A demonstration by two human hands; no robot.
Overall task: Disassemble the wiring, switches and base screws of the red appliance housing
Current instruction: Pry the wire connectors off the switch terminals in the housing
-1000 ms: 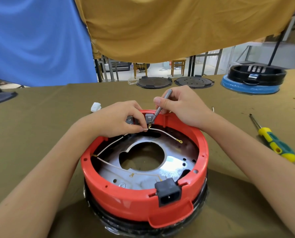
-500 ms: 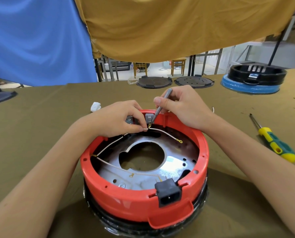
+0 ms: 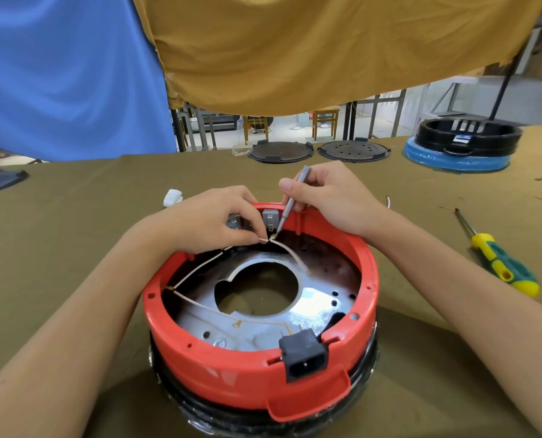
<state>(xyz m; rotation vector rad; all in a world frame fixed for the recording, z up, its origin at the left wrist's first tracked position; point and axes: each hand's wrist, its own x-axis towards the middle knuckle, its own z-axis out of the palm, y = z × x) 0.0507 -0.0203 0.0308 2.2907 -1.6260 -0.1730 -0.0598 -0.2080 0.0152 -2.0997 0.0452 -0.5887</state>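
The red housing (image 3: pixel 231 368) stands upside down on the worktop (image 3: pixel 73 216), near the person, on top of a black ring (image 3: pixel 219 415). Inside it lies a metal plate (image 3: pixel 320 298) with a large round hole, and thin pale wires (image 3: pixel 197 270) run over this plate. A black power socket (image 3: pixel 304 355) sits in the near wall of the housing. At the far wall there are two small grey switches (image 3: pixel 270 218). The left hand (image 3: pixel 212 221) rests on the far rim, and its fingers (image 3: pixel 247 238) pinch the end of a wire just beside the right switch. The right hand (image 3: pixel 329 197) holds a thin grey tool (image 3: pixel 290 200) like a pen, with the fingers curled round it; the tip of the tool points down and touches the wire terminal under the switch. A yellow and green screwdriver (image 3: pixel 500 263) lies on the worktop at the right, well apart from the housing. A small white piece (image 3: pixel 172 197) lies behind the left hand. At the far edge of the worktop are two dark round lids (image 3: pixel 280 151) and a black housing on a blue ring (image 3: pixel 465 140).
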